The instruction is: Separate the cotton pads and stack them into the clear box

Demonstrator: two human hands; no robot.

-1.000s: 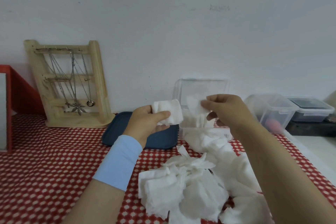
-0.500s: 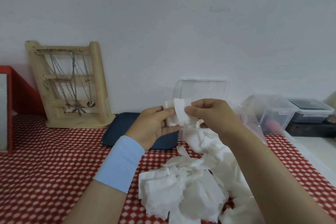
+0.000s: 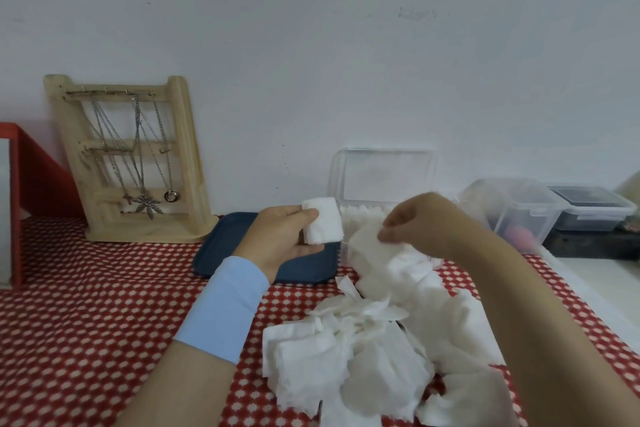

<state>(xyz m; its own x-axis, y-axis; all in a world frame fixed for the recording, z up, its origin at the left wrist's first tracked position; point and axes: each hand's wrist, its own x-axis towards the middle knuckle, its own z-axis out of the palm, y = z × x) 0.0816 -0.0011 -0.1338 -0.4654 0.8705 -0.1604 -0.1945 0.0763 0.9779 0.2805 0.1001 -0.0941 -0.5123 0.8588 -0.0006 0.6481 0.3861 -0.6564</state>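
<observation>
Now left grip curled round small wad of white cotton pads; right grip pinching single thin white pad, open clear plastic box just behind. Judged best: lower pad flat, edges squared on stack inside, release gently, no fold

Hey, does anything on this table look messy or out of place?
Yes. A loose heap of cotton pads sprawls over the red tablecloth in front of the clear box, crumpled and overlapping rather than stacked.

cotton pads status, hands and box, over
Left hand grips small pad stack. Right hand pinches one pad before the clear box, lid up. Loose pad pile on the tablecloth in front.
</observation>
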